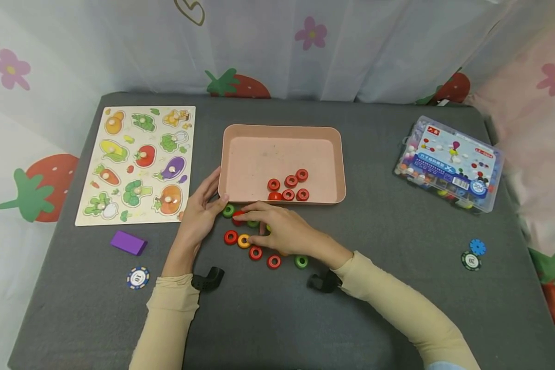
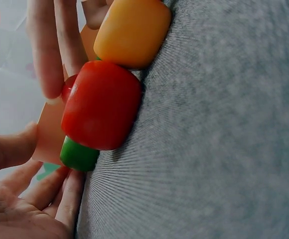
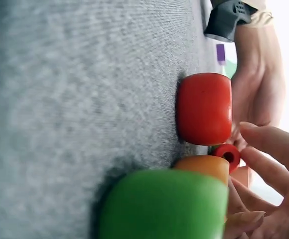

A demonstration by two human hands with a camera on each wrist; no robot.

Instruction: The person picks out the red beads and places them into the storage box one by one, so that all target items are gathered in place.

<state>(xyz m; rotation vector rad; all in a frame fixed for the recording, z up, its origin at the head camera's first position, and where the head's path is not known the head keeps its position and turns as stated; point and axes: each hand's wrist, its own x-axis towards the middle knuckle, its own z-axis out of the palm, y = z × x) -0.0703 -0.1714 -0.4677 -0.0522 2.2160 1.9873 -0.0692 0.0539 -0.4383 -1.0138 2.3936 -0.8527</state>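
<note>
Red ring bead (image 1: 237, 222), as the head view shows, lies under the front fingertips of the right hand (image 1: 284, 226), whose thumb stands apart from those fingers, so nothing is pinched. The left hand (image 1: 202, 213) rests against the near left corner of the pink tray (image 1: 326, 154), thumb at the corner and fingers along the outside wall. Six red rings (image 1: 291, 177) lie in the tray, just beyond the right hand. Between the two hands, a green ring (image 1: 224, 210) lies by the left thumb; an orange ring (image 1: 240, 241) is just off the right thumb's tip, with more red and green rings nearer the person. Left of the left hand are a vegetable peg puzzle (image 1: 141, 218), a purple block (image 1: 128, 243) and a blue-and-white poker chip (image 1: 137, 278). Well to the right of the right hand lies a clear plastic case of coloured beads (image 1: 448, 164).

In the left wrist view, the left fingers are spread beside the tray, and a right fingertip meets a partly hidden red bead.

In the right wrist view, the right fingers are parted; just beside them a red ring sits tilted, hole showing.
</note>
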